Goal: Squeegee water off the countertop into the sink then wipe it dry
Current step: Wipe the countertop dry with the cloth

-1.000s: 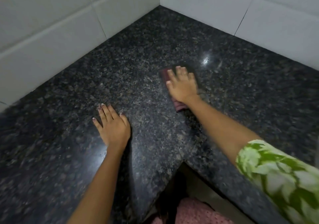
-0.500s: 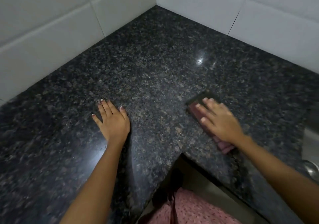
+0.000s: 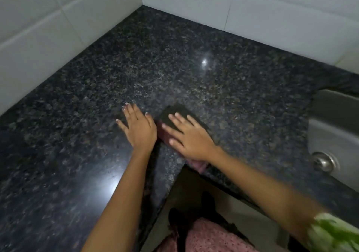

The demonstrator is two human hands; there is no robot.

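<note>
The dark speckled granite countertop (image 3: 174,67) fills an L-shaped corner. My right hand (image 3: 189,138) lies flat with straight fingers on a dark maroon wiping pad (image 3: 174,110) near the counter's inner corner. The pad shows past my fingertips and under my wrist. My left hand (image 3: 138,128) rests flat on the counter just left of the pad, fingers spread. The steel sink (image 3: 334,127) sits at the right edge, with its round drain (image 3: 323,161) visible.
White tiled walls (image 3: 58,24) close the counter at the back and left. The counter's inner front edge (image 3: 171,183) drops to the floor, where pink patterned clothing (image 3: 209,238) shows.
My right hand slid the pad from the back toward the right, then left up against my left hand. The view shifted so the sink now shows. My left hand stayed planted.
</note>
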